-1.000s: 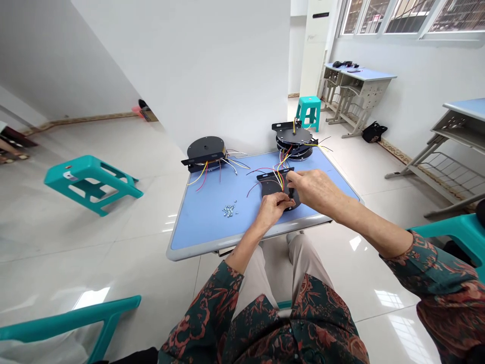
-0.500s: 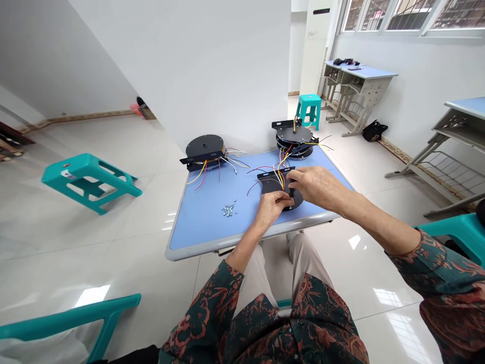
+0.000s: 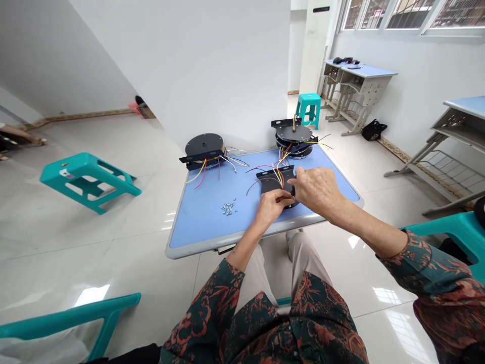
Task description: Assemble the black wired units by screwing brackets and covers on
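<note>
A round black metal plate with a raised bracket edge (image 3: pixel 270 185) lies near the table's front right, with red, yellow and white wires rising from it. My right hand (image 3: pixel 316 188) is closed around a small dark screwdriver (image 3: pixel 293 191), held roughly upright over the plate and mostly hidden by the fingers. At the plate's near side, my left hand (image 3: pixel 272 206) pinches around the screwdriver's lower end; whether a screw sits between these fingertips is too small to tell. Several small silver screws (image 3: pixel 228 208) lie loose on the table, left of my left hand.
The blue tabletop (image 3: pixel 204 212) holds another black disc unit with wires (image 3: pixel 204 146) at back left and stacked disc units (image 3: pixel 294 134) at back right. A white wall (image 3: pixel 227 76) stands behind. Green stools (image 3: pixel 89 177) and other desks (image 3: pixel 364 73) are around.
My right hand has turned at the wrist and tilted over the screwdriver, now covering more of it. My left hand stays pinched in almost the same place.
</note>
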The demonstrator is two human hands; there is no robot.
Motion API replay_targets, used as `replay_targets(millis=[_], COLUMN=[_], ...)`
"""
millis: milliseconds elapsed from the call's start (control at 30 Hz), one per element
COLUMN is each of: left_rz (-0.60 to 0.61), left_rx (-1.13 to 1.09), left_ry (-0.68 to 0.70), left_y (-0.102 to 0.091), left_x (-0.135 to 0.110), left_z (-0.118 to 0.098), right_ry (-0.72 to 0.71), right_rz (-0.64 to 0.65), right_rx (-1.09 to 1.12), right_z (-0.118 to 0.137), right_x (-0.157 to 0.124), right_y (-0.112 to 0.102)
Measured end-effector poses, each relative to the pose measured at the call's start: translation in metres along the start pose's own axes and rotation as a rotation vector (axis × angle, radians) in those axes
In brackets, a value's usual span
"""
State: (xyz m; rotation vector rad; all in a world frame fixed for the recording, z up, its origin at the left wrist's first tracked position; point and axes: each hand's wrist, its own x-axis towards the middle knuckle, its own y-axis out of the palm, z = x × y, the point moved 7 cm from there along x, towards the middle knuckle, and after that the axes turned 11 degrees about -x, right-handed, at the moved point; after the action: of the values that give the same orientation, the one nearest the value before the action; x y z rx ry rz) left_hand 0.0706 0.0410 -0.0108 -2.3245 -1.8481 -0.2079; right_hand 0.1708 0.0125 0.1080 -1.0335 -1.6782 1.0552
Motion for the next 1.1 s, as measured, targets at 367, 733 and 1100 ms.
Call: replay_targets(millis=[367,733,1100], left_rz=[-0.042,-0.005,0.009], left_rx=[-0.102,0.069,0.062], left_ry=[-0.104,-0.028,-0.03], left_y=[0.001,-0.001,0.002], left_x=[0.003,0.0,0.001], left_z=[0.006,-0.002,-0.004], right_ry=[-0.272,-0.035,-0.182], right_rz=[-0.036,-0.021,-0.125], right_rx=[0.239,0.071,0.339], right_z=[-0.001,0.003,-0.001], right_x=[0.008,0.004,0.005], right_y=[0.008,0.007,0.017])
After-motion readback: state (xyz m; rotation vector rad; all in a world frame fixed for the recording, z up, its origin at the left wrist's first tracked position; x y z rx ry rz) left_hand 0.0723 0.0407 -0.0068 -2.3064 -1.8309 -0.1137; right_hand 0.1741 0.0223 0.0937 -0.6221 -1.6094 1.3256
